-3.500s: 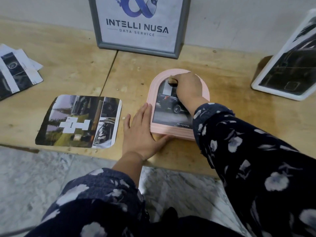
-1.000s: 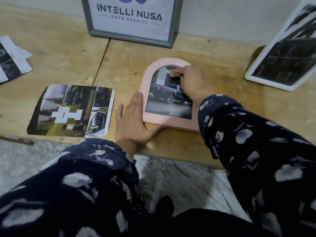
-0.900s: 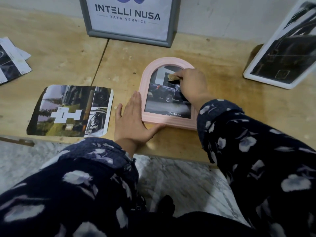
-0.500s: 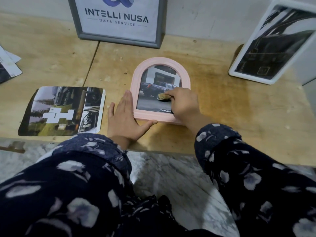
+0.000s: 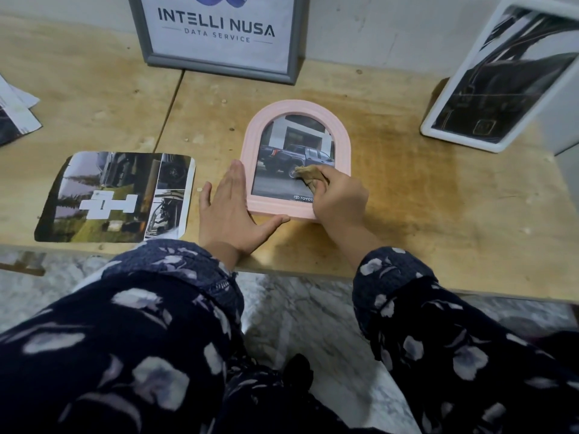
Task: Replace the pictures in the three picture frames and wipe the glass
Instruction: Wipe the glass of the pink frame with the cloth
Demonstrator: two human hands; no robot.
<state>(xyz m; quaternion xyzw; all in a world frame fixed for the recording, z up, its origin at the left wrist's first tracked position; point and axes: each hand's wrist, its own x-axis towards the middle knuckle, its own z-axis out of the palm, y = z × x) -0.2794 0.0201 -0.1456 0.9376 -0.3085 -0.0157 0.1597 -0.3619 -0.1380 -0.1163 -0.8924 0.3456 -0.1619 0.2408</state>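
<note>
Pink arched plastic frame (image 5: 296, 161) braced at 9 o'clock by flat, straight-fingered left hand (image 5: 230, 211); tan cloth wad (image 5: 308, 177) pinched by right hand (image 5: 340, 198). Best wiped with light overlapping strokes toward 12 o'clock.

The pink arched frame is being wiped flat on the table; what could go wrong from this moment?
1. The pink arched frame lies near the table's front edge; only the flat left hand braces it, so a hard stroke might push it.
2. The small cloth in the right hand is bunched, so fingers may smear the glass.
3. The loose print also lies close to the edge; a sleeve could brush it off.
</note>
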